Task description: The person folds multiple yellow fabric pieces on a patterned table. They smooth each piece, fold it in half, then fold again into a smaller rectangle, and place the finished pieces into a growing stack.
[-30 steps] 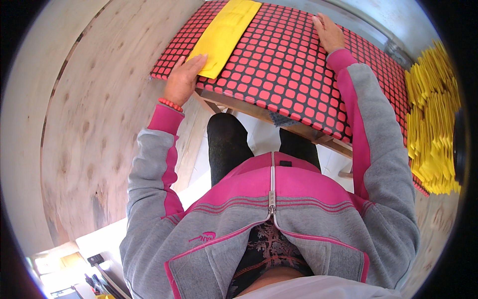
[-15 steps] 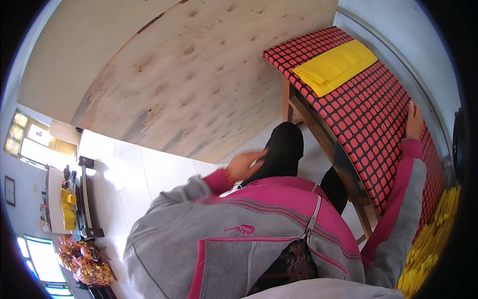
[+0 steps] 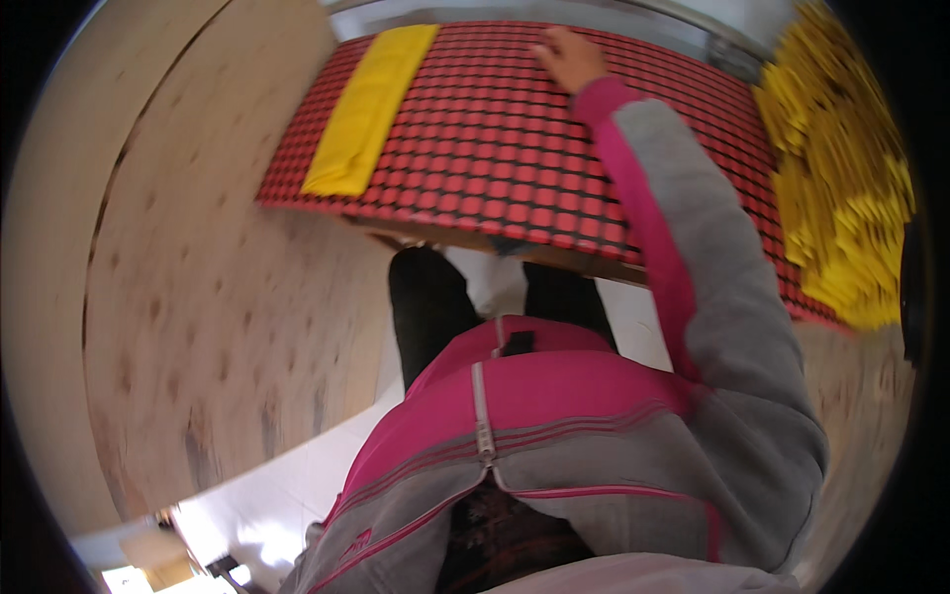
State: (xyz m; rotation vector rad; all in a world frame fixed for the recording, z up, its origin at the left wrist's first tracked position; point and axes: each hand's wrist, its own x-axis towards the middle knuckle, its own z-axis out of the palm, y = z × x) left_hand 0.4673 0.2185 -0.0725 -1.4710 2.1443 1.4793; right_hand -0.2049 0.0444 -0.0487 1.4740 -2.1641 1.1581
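Note:
My right hand (image 3: 572,61) rests on the far part of a table covered in red and black checks (image 3: 495,148). Its fingers lie partly spread on the cover with nothing seen in them. To its left, a folded yellow cloth (image 3: 371,114) lies lengthwise across the table. A big heap of folded yellow cloths (image 3: 841,188) is piled at the table's right end. My left hand is out of view.
A tall plywood panel (image 3: 218,287) stands close along the table's left side. A metal rail (image 3: 683,15) runs behind the far edge. My knees reach under the table's near edge. White floor tiles (image 3: 297,475) show at the lower left.
My view has swung to the right, so the table now lies straight ahead and the yellow heap shows more fully. My left hand has left the view; my right hand stays on the table.

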